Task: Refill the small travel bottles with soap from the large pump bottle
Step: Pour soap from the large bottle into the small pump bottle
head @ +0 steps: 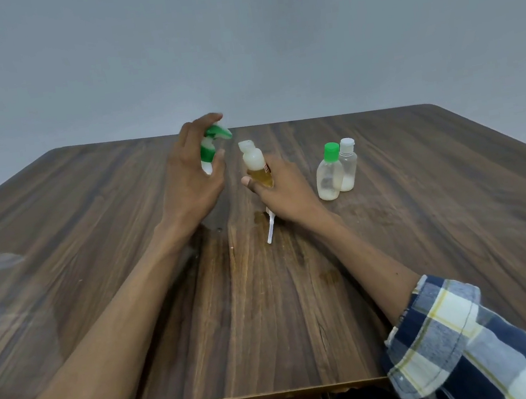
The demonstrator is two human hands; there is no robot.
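Observation:
The large pump bottle (pixel 214 142) has a green and white pump head and stands at the table's middle rear; its body is hidden behind my left hand (pixel 192 178). That hand curls around the pump head, forefinger over the top, thumb in front of the neck. My right hand (pixel 282 190) grips a small travel bottle (pixel 255 163) with a white top and amber liquid in its lower half, tilted towards the pump's spout. Two more small travel bottles stand upright to the right, touching: one with a green cap (pixel 329 174), one with a white cap (pixel 348 166).
A thin white plastic tube (pixel 270 230) lies on the wooden table (pixel 128 250) just under my right wrist, beside a small amber spill (pixel 259 217). A grey wall rises behind the table's far edge. A clear plastic sheet lies at the left edge.

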